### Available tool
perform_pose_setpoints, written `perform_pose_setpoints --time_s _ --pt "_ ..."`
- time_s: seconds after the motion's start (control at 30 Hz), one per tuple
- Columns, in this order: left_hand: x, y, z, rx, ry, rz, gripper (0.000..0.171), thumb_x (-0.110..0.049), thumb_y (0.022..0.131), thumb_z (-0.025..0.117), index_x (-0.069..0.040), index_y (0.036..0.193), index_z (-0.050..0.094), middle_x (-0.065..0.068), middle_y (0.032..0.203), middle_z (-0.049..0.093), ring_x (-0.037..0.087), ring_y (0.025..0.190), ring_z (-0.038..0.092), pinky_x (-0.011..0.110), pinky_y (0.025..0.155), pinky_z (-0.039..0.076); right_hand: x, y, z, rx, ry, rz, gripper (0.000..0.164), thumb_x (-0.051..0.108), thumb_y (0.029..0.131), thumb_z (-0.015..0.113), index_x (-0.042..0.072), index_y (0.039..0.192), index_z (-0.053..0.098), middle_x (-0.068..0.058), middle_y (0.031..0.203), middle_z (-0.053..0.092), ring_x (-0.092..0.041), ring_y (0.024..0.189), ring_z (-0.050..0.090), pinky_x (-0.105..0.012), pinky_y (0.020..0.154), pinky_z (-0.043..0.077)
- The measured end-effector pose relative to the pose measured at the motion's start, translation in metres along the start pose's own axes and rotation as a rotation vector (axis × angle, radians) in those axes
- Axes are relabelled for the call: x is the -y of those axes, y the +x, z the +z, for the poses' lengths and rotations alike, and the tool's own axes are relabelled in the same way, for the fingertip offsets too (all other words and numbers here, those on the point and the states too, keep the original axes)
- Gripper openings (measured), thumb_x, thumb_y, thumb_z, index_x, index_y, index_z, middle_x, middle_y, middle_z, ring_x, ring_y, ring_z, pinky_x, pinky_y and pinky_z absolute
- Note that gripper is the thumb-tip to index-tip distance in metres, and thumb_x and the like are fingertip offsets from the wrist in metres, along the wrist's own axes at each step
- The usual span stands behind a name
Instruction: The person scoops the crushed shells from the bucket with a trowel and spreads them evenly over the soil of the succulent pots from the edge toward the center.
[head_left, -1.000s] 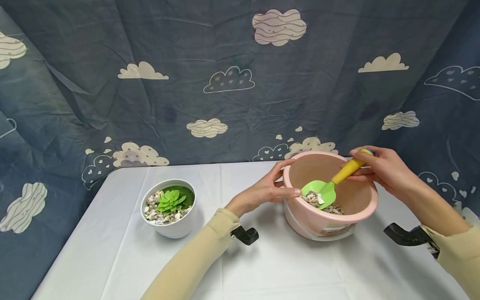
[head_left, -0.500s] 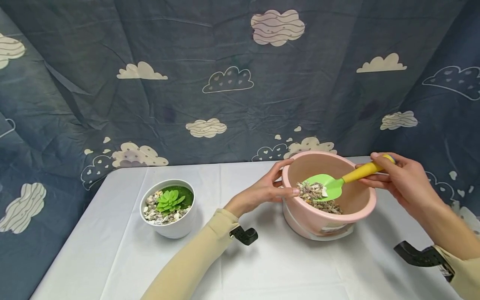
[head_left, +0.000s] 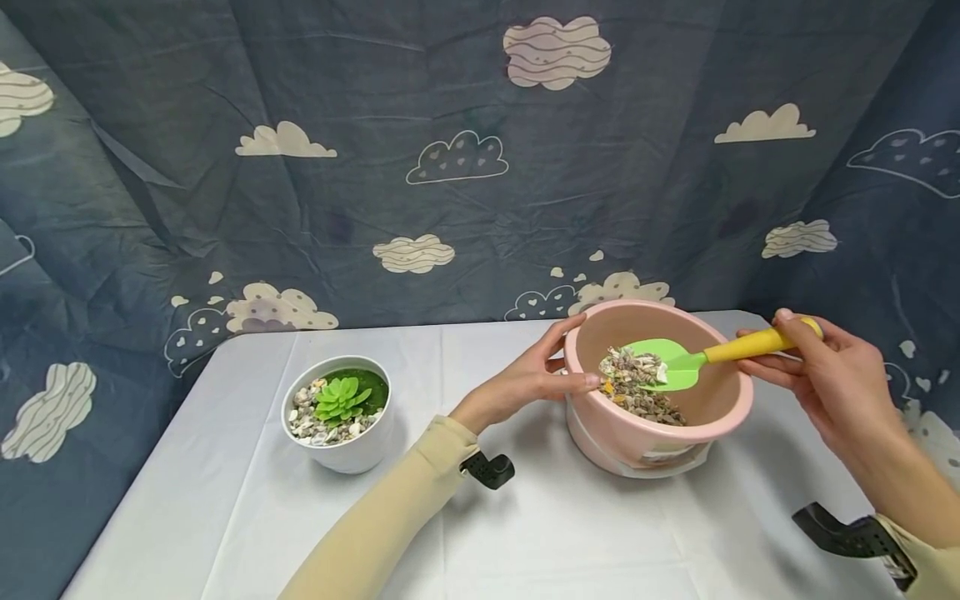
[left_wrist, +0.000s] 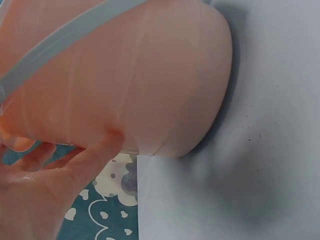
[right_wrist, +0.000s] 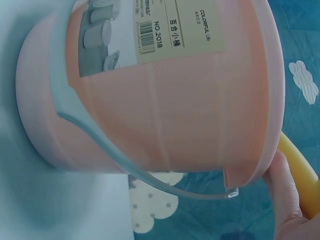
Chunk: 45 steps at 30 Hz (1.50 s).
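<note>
In the head view a pink bucket point(head_left: 600, 429) stands at the right of the table, with small stones or shell bits point(head_left: 652, 407) inside. My left hand point(head_left: 528, 379) grips its left rim, thumb at the front and fingers around the side. My right hand point(head_left: 843, 375) holds a toy shovel by its yellow handle point(head_left: 750, 344), right of the bucket. The shovel's green blade point(head_left: 678, 373) is inside the bucket opening, loaded with stones point(head_left: 633, 367). In the right wrist view, part of the yellow handle point(right_wrist: 300, 172) shows beside the bucket rim point(right_wrist: 275, 90).
A white pot point(head_left: 356, 454) holding a green succulent point(head_left: 341, 400) and pebbles stands at the left of the white-covered table point(head_left: 480, 533). The bucket's pale carrying handle point(right_wrist: 100, 137) hangs down its side. A dark cloud-patterned cloth point(head_left: 337, 200) rises behind the table.
The right hand has moved right and slightly down, drawing the shovel with it. The blade has levelled and now carries a heap of stones. The left hand has stayed on the bucket.
</note>
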<state>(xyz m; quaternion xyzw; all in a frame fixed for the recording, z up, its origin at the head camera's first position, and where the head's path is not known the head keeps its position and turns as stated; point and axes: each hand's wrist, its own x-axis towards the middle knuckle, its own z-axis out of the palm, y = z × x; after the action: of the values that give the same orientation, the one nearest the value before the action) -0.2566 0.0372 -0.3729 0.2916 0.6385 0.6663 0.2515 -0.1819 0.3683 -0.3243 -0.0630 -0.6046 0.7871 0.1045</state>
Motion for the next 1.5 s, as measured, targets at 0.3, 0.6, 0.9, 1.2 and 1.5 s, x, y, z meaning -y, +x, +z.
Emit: perform_pose_setpoints --time_s 0.3,0.6,0.9,1.2,1.5 --pt "0.0 -0.005 -0.002 -0.084 0.083 0.027 0.083 -0.024 0.084 0.077 -0.037 0.152 0.03 -0.016 0.151 0.029 0.025 0.134 0.043 0.032 0.092 0.049 -0.005 -0.006 0.005 -0.005 0.137 -0.056 0.028 0.02 0.09 0.072 0.005 0.111 0.062 -0.006 0.099 0.071 -0.025 0.081 0.072 -0.037 0.064 0.057" --pt "-0.003 -0.012 -0.012 -0.098 0.26 0.071 0.078 -0.033 0.085 0.077 -0.036 0.15 0.034 -0.013 0.148 0.037 0.014 0.129 0.046 0.03 0.096 0.047 -0.005 -0.012 0.016 -0.002 0.185 -0.066 0.024 0.016 0.092 0.069 0.003 0.112 0.063 -0.009 0.102 0.068 -0.026 0.084 0.072 -0.037 0.063 0.057" --pt "-0.01 -0.029 -0.025 -0.147 0.292 0.062 0.078 -0.033 0.085 0.077 -0.035 0.15 0.034 -0.006 0.149 0.04 0.021 0.137 0.04 0.039 0.105 0.04 -0.005 -0.016 0.033 0.011 0.204 -0.106 0.023 0.013 0.092 0.069 0.001 0.111 0.062 -0.011 0.099 0.072 -0.027 0.085 0.072 -0.037 0.062 0.057" --pt "-0.023 -0.048 -0.034 -0.183 0.362 0.082 0.075 -0.035 0.087 0.075 -0.035 0.149 0.034 -0.009 0.147 0.042 0.015 0.134 0.043 0.043 0.107 0.036 -0.008 -0.018 0.053 0.043 0.203 -0.116 0.025 0.015 0.093 0.069 0.001 0.111 0.061 -0.012 0.101 0.07 -0.028 0.087 0.071 -0.038 0.064 0.056" --pt "-0.029 -0.067 -0.04 -0.235 0.417 0.103 0.075 -0.038 0.087 0.074 -0.036 0.149 0.032 -0.011 0.147 0.041 0.014 0.136 0.04 0.043 0.109 0.033 -0.007 -0.018 0.07 0.065 0.195 -0.15 0.027 0.015 0.092 0.069 0.0 0.113 0.06 -0.013 0.103 0.072 -0.029 0.088 0.071 -0.038 0.065 0.056"
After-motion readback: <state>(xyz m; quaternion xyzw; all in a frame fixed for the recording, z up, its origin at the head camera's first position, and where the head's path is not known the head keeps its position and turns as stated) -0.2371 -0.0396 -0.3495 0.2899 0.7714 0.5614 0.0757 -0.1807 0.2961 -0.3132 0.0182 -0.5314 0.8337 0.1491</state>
